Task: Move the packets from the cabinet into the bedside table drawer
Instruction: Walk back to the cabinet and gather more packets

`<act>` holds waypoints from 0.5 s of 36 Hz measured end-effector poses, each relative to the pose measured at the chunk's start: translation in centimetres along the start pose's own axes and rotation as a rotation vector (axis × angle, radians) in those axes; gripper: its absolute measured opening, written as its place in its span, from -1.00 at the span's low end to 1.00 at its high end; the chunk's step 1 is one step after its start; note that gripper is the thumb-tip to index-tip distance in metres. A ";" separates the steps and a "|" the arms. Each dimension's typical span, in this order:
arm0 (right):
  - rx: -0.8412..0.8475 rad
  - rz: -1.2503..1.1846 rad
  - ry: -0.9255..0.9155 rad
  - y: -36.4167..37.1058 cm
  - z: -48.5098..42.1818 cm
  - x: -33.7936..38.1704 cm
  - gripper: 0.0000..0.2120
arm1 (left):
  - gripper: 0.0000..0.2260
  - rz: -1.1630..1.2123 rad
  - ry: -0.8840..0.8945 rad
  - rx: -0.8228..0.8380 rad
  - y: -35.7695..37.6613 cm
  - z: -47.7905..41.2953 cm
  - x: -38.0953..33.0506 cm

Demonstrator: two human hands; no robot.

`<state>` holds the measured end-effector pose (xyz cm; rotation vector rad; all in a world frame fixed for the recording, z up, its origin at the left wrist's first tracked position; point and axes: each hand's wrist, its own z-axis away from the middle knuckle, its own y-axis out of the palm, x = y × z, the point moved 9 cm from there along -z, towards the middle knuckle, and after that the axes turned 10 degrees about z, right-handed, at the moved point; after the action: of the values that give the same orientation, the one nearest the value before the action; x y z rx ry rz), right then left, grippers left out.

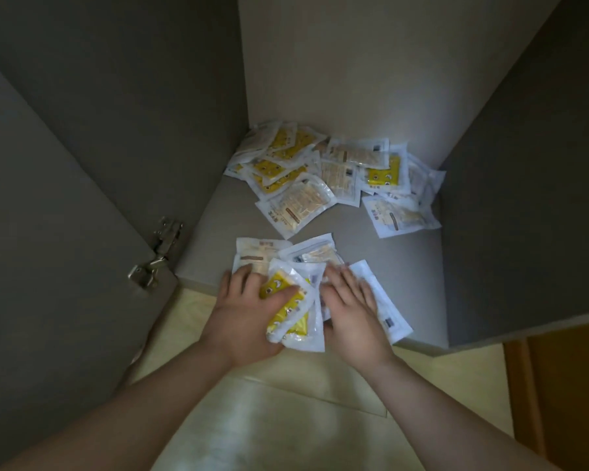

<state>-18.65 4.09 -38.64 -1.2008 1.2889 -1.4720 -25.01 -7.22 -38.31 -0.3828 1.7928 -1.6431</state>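
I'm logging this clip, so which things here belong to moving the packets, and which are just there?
Job: left hand, gripping the front packets; right hand, flat on them; back pile of packets; cabinet shelf.
Just there: door hinge; pale floor.

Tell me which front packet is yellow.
The yellow packet gripped by the left hand; the other front packets, including those under the right hand, are white or beige.

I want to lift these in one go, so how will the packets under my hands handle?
Likely slippery: the front packets are glossy film, lying fanned out under the left hand and right hand. Probably floppy and light, being thin flat pouches.
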 end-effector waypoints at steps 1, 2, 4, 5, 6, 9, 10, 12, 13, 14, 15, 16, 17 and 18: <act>0.000 0.023 0.031 -0.3 0.0 -0.5 -0.29 | -0.19 -0.007 -0.002 -0.022 -0.1 0.0 0.2; 0.057 0.050 0.080 -0.1 0.0 -1.4 -0.22 | -0.20 -0.007 -0.024 -0.022 -0.1 -0.2 0.6; 0.183 0.098 0.224 0.0 0.1 -3.4 -0.09 | -0.22 0.028 -0.101 -0.001 -0.5 -0.6 1.4; 0.222 0.078 0.295 -0.1 0.2 -4.2 -0.04 | -0.22 0.042 -0.156 0.022 -0.4 -0.8 1.8; 0.248 0.005 0.363 0.0 0.4 -4.7 -0.01 | -0.21 0.042 -0.208 0.066 -0.2 -0.8 2.2; 0.308 -0.199 0.436 0.8 0.7 -4.8 -0.09 | -0.15 0.073 -0.304 0.165 0.9 -0.6 2.4; 0.310 -0.234 0.436 1.0 0.5 -4.5 -0.15 | -0.12 0.090 -0.311 0.185 1.2 -0.6 2.1; 0.275 -0.341 0.448 0.7 -0.2 -4.0 -0.30 | -0.04 0.137 -0.308 0.230 2.0 -1.0 1.4; 0.253 -0.403 0.457 0.6 -0.7 -3.8 -0.36 | 0.00 0.148 -0.294 0.262 2.2 -1.2 0.8; 0.241 -0.458 0.464 0.5 -1.2 -3.4 -0.40 | 0.01 0.164 -0.278 0.297 2.4 -1.3 0.0; 0.240 -0.497 0.466 0.6 -1.6 -2.9 -0.41 | 0.00 0.185 -0.262 0.322 2.6 -1.3 -0.8; 0.242 -0.523 0.461 0.7 -2.0 -2.4 -0.41 | -0.05 0.209 -0.254 0.336 2.7 -1.3 -1.5; 0.243 -0.542 0.455 0.8 -2.2 -1.8 -0.40 | -0.11 0.245 -0.251 0.333 2.7 -1.4 -2.2; 0.234 -0.566 0.454 0.9 -2.5 -1.4 -0.40 | -0.17 0.287 -0.256 0.304 2.4 -1.5 -2.5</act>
<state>-20.80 5.84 -39.79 -1.1649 1.0496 -2.3425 -23.55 -4.10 -39.99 -0.1779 1.3169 -1.5519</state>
